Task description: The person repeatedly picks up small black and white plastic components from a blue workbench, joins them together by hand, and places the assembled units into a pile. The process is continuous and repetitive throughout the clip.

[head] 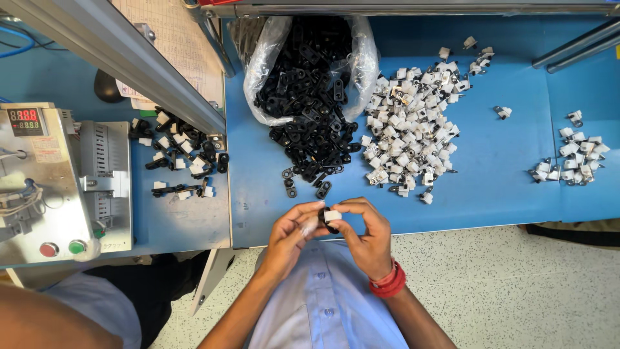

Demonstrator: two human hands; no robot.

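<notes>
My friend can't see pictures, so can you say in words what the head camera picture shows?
Seen from above, a person's left hand and right hand press a small white part and a black part together over a blue table. Behind them lie a pile of black parts spilling from a clear bag and a pile of white parts.

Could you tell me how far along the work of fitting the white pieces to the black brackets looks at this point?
Done: a small batch of joined black-and-white parts lies at the left of the blue table. In hand: the left hand and right hand press a white piece against a black bracket. Left: a big pile of black brackets spilling from a plastic bag, and a heap of white pieces.
</notes>
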